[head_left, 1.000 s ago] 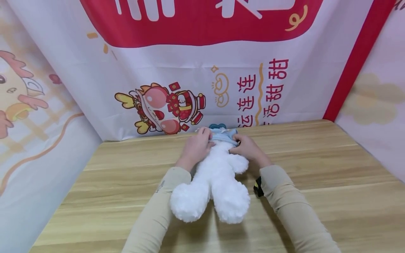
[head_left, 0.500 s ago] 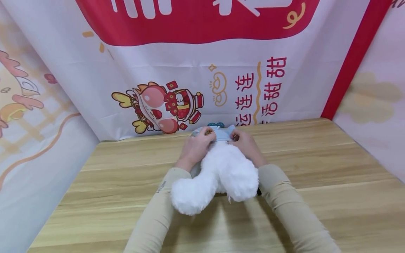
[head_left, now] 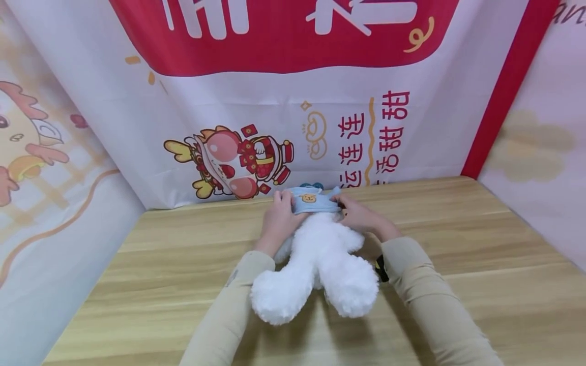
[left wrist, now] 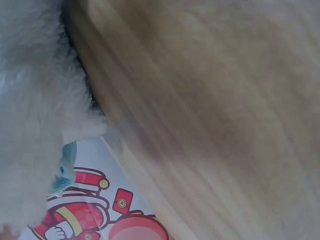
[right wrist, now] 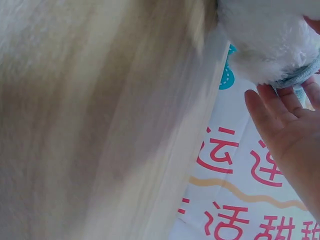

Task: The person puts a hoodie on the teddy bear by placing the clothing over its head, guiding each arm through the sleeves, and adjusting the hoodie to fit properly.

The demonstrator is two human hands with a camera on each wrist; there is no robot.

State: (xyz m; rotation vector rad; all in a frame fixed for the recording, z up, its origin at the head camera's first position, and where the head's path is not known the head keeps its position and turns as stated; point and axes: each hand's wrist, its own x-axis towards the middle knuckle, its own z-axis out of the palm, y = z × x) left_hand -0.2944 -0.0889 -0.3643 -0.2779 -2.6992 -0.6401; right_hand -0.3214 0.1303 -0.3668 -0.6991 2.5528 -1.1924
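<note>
A white fluffy plush toy (head_left: 320, 249) lies on the wooden table, its round feet towards me. Around its far end sits a small light-blue garment (head_left: 316, 204) with a bear-face patch. My left hand (head_left: 278, 219) grips the garment's left edge, thumb on the near hem. On the other side, my right hand (head_left: 361, 217) pinches the right edge. The right wrist view shows the fingers of this hand (right wrist: 292, 132) along the hem below the fur. White fur fills the left of the left wrist view, where the left hand hardly shows. The toy's head is hidden.
The wooden table (head_left: 183, 284) ends at a printed banner (head_left: 256, 91) right behind the toy. Another printed cloth (head_left: 50, 152) borders the left side. A teal stitched-looking shape (head_left: 311, 186) shows just beyond the garment; whether it belongs to the toy is unclear.
The toy's legs tipped up and have come down again. My left hand has shifted left from the garment's front to its edge, leaving the bear patch in sight.
</note>
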